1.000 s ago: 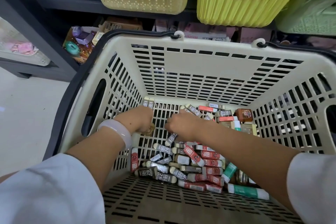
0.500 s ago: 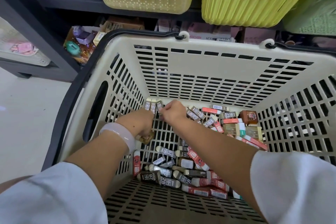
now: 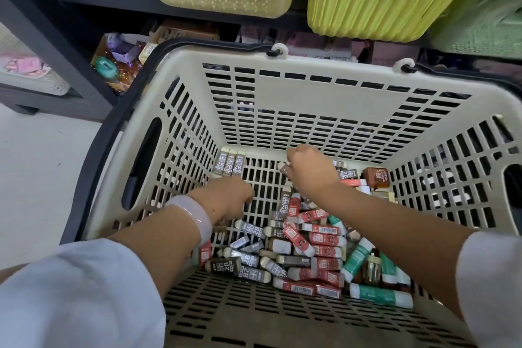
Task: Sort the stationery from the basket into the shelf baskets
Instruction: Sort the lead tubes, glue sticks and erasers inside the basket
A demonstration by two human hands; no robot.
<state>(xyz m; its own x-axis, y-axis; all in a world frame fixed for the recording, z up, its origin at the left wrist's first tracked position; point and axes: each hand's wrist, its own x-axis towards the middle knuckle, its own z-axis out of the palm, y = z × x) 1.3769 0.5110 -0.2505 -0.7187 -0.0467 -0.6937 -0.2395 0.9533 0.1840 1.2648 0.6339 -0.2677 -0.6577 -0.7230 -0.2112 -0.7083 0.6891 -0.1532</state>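
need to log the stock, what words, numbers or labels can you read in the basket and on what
"2B": on each of the three grey erasers standing in a row at the basket's far left corner.
"2B": on the dark eraser and the grey ones in the pile.
Barcode, digits too small to read: red eraser at the pile's near edge.
Smaller print on the grey, red and green erasers: too blurred to read.
Brown box: label unreadable.
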